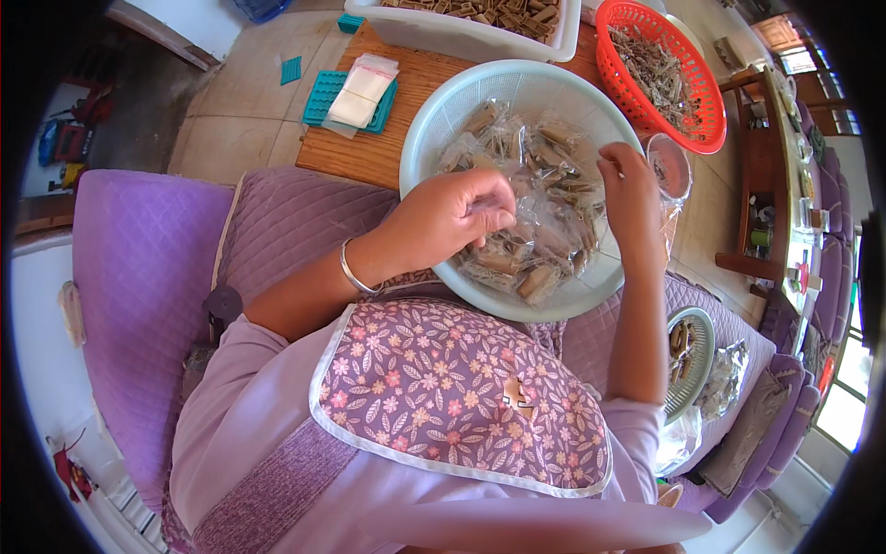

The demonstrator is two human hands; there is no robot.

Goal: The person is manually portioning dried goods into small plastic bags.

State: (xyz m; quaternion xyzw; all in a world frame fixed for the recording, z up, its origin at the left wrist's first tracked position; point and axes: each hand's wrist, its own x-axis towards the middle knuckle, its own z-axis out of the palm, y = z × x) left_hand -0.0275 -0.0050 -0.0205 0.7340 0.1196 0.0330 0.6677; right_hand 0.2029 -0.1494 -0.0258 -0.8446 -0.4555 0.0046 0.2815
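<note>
A pale blue-green mesh basket (426, 102) stands in front of me, holding many small clear plastic bags (544, 198) with brown pieces inside. My left hand (457, 214), with a silver bangle on its wrist, is above the basket's near left part. Its fingers are curled in toward the thumb, and whatever they hold is hidden. Over the right rim is my right hand (632, 189), its fingers bent and drawn together. I cannot make out anything in its fingertips. Clear plastic lies between and below both hands.
Behind the basket is a white tub (406, 20) of brown pieces. A red basket (614, 92) of small clear-wrapped items stands far right, near a clear cup (672, 166). Flat clear bags (365, 90) lie on a teal tray (323, 92). A smaller basket (706, 342) sits at right.
</note>
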